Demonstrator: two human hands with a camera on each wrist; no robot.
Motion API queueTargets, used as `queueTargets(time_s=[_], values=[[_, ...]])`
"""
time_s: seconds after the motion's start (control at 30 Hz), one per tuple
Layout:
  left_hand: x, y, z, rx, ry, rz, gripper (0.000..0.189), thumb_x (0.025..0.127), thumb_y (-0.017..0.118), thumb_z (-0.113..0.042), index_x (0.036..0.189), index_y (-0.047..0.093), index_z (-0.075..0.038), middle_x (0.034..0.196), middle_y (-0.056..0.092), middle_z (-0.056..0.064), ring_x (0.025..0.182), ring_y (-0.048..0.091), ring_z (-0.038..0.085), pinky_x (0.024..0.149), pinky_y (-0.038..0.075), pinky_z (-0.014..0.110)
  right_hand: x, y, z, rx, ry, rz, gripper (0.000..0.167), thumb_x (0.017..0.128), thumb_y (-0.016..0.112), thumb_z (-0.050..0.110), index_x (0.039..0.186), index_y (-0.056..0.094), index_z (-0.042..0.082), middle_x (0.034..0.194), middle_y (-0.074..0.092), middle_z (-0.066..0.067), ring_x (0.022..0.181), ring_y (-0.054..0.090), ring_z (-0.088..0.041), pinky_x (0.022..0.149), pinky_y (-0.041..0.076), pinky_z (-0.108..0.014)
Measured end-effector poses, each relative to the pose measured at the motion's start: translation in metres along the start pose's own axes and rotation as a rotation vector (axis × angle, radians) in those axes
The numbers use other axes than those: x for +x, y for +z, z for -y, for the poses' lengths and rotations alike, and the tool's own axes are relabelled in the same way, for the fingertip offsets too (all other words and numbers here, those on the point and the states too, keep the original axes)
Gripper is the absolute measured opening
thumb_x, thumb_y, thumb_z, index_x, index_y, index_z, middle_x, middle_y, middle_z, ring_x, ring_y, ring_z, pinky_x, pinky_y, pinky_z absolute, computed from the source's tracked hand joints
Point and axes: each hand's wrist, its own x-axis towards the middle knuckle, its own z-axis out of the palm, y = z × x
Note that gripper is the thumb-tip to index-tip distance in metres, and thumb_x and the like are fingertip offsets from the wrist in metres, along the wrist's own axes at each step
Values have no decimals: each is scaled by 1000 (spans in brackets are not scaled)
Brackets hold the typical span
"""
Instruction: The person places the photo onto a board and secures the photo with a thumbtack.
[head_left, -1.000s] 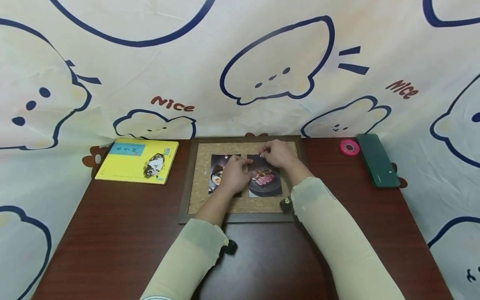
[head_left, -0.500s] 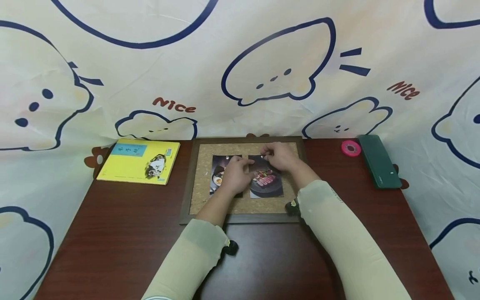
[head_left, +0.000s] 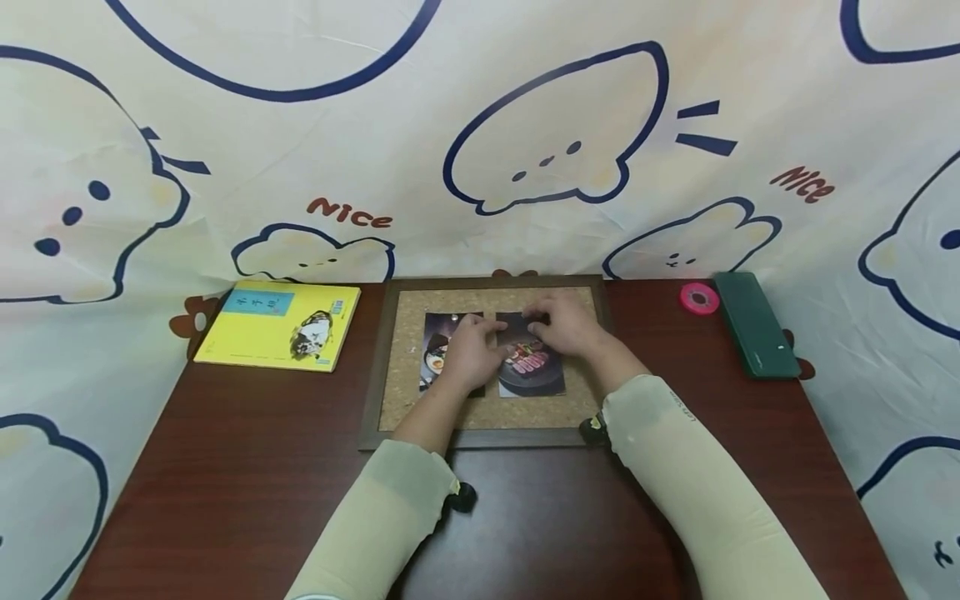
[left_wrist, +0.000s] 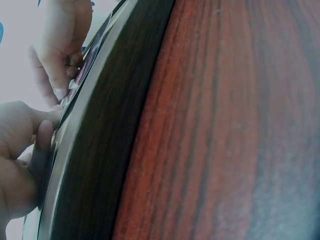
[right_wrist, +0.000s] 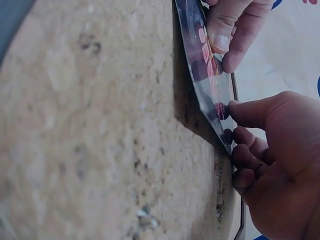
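A cork board (head_left: 401,367) in a brown wooden frame lies on the table with two food photos on it. On the right-hand photo (head_left: 528,379), meat is pictured on a dark plate; its lower part lifts off the cork in the right wrist view. My left hand (head_left: 471,354) holds this photo's left edge with thumb and fingers, and partly covers the left-hand photo (head_left: 432,350). A small pin (head_left: 454,318) shows at that photo's top. At the meat photo's upper part, my right hand (right_wrist: 280,155) has curled fingers, thumb touching its face; its fingertips are partly hidden.
A yellow book (head_left: 262,333) lies left of the board on the dark red-brown table (head_left: 247,483). To the right are a pink ring-shaped roll (head_left: 698,297) and a green box (head_left: 757,329). A printed cloth (head_left: 420,125) hangs behind and at the sides.
My right hand has drawn slightly right and toward me over the meat photo, covering the pin seen at its top earlier. The left hand stays in place.
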Motion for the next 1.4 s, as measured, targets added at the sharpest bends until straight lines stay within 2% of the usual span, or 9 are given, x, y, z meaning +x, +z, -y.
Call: queueTargets(time_s=[0.37, 0.6, 0.73, 0.97, 1.17, 1.4], values=[[3, 1, -2, 21, 12, 3, 47, 93, 80, -31, 135, 70, -16, 130, 55, 12, 111, 61, 31, 95, 52, 46, 2, -3, 4, 10, 64, 46, 33, 100, 69, 23, 131, 72, 13, 137, 60, -15, 131, 53, -36, 110, 41, -54], [4, -1, -3, 26, 32, 26, 53, 92, 81, -29, 140, 66, -14, 136, 53, 13, 111, 61, 30, 94, 53, 46, -4, 1, 5, -10, 64, 4, 36, 101, 67, 23, 135, 70, 14, 134, 58, -16, 125, 55, -37, 105, 43, -55], [3, -2, -5, 5, 46, 50, 59, 90, 83, -27, 144, 62, -15, 140, 50, 13, 101, 61, 25, 89, 53, 43, -10, 4, -1, 10, 22, -40, 42, 99, 69, 20, 140, 67, 13, 127, 60, -14, 119, 57, -35, 101, 45, -54], [-6, -7, -7, -65, 94, 25, 60, 88, 83, -24, 144, 61, -16, 132, 51, 11, 87, 58, 20, 78, 51, 39, -26, -1, 0, 150, -12, -76, 43, 95, 75, 17, 137, 67, 10, 116, 67, -9, 95, 61, -23, 83, 50, -41], [-18, -15, -1, -158, 114, 9, 55, 88, 83, -20, 140, 65, -16, 128, 52, 8, 86, 57, 18, 73, 51, 35, -43, -8, 3, 222, -20, -118, 41, 95, 75, 15, 135, 68, 8, 113, 68, -8, 93, 61, -22, 81, 51, -41], [-32, -30, 7, -169, 167, -32, 53, 88, 84, -20, 137, 67, -12, 127, 55, 12, 84, 59, 20, 73, 50, 36, -67, -11, -1, 256, -35, -159, 41, 94, 77, 17, 133, 68, 8, 113, 69, -10, 95, 63, -23, 82, 53, -42]])
